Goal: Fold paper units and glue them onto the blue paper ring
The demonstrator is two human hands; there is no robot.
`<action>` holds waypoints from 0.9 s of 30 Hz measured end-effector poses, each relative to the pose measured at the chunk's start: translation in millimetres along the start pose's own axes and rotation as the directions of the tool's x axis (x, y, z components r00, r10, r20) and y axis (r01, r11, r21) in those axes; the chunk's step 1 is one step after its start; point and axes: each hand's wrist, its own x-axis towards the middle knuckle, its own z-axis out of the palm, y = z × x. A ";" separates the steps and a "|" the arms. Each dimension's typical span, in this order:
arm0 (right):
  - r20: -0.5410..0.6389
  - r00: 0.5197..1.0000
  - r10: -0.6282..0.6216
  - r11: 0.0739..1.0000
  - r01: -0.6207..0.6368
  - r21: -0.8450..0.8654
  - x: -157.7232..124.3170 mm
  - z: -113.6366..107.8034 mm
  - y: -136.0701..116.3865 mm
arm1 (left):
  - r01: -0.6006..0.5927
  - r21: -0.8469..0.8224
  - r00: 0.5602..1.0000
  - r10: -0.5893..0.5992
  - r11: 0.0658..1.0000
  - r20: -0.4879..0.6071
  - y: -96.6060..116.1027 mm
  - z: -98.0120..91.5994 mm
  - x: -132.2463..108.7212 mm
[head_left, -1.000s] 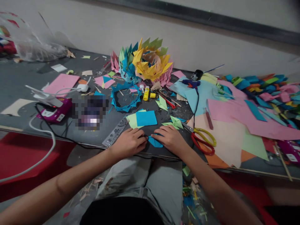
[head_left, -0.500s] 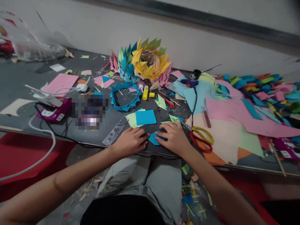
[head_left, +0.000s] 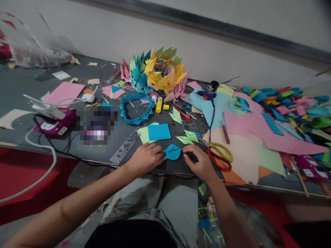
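Your right hand (head_left: 198,161) has backed off, grip spread, baring the folded blue paper piece (head_left: 172,152); left hand (head_left: 147,157) at its edge, can't tell if pinching.

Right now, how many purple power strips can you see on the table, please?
2. One purple power strip is at the left; the other purple power strip is near the picture's right edge. Another could be hidden under the colourful paper pile.

The head camera looks forward and down on both hands (head_left: 146,157) (head_left: 199,163) and the table (head_left: 121,131).
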 end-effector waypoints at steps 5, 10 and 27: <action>0.177 0.980 -0.095 0.989 0.112 -0.091 -2.3 4.3 -2.1 | -0.044 -0.051 0.998 0.041 0.998 -0.057 0.9 5.7 2.3; 0.228 0.957 -0.182 0.953 0.228 -0.198 2.8 6.7 -3.4 | -0.046 -0.191 0.999 0.047 0.981 0.000 0.6 11.5 2.6; 0.209 0.953 0.220 0.973 -0.230 0.023 25.5 19.2 -15.6 | 0.207 -0.720 0.965 -0.017 0.663 0.263 -25.8 13.3 27.8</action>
